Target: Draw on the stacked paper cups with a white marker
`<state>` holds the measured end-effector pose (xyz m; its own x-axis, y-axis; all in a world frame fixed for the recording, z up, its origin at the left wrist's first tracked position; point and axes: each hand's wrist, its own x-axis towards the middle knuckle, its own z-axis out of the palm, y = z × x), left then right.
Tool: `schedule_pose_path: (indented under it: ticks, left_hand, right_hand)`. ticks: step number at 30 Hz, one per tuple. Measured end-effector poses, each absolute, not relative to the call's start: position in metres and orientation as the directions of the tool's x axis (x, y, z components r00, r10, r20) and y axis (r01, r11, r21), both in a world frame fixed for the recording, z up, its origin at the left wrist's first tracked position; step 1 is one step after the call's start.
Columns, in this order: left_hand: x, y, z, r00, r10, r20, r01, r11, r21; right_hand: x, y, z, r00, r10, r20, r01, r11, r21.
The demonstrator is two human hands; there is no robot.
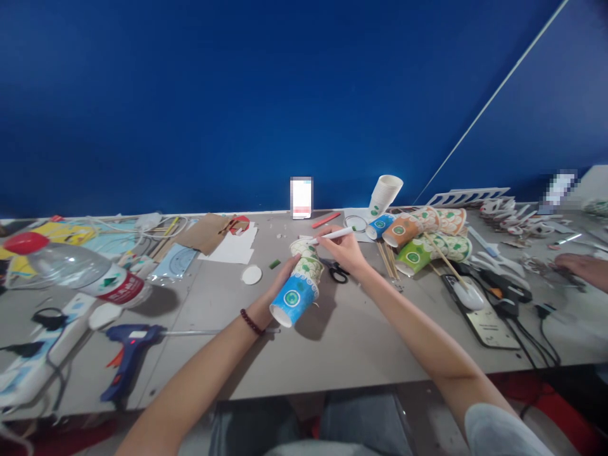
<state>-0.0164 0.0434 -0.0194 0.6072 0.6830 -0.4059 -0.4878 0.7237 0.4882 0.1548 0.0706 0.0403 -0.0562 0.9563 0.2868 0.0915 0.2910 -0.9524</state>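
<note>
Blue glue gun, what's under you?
Grey table shows around the blue glue gun. Whatever is right beneath it is covered, so I can't tell.

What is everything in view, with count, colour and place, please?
Cup chain: one, blue-green, left hand
Pen: one, white, right hand
Cup stack: one, white, near wall
Other cups: several, blue, orange, green, right
Bottle: one, clear, red cap, left
Glue gun: one, blue, left
Second glue gun: one, black, right
Power strip: one, white, left
Scissors: one pair, black, centre
Papers: several, mixed, left
Screen: one, white, wall centre
Small clutter: uncounted, mixed, both sides
Another person's hand: one, bare, right edge
Own hands: two, bare, centre
</note>
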Motion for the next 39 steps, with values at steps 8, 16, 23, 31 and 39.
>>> schedule_pose_path:
  ticks: [8,16,23,31,39]
  left_hand:
    - [-0.012,0.040,-0.011,0.547,0.764,-0.341,-0.512,0.628,0.586]
    - [-0.011,0.037,-0.005,0.508,0.782,-0.362,-0.465,0.602,0.649]
    - [-0.010,0.037,-0.005,0.482,0.797,-0.364,-0.494,0.590,0.639]
    - [-0.011,0.038,-0.009,0.514,0.786,-0.344,-0.491,0.598,0.633]
    - [-0.011,0.038,-0.009,0.560,0.760,-0.331,-0.485,0.624,0.612]
  right_hand:
    - [0.155,0.069,0.039,-0.075,0.957,0.279,0.202,0.288,-0.936]
    - [0.155,0.067,0.039,-0.087,0.958,0.275,0.233,0.288,-0.929]
    - [0.155,0.068,0.036,-0.091,0.954,0.284,0.245,0.298,-0.923]
    - [0.155,0.069,0.038,-0.077,0.954,0.290,0.229,0.300,-0.926]
    - [0.155,0.070,0.036,-0.049,0.956,0.290,0.216,0.294,-0.931]
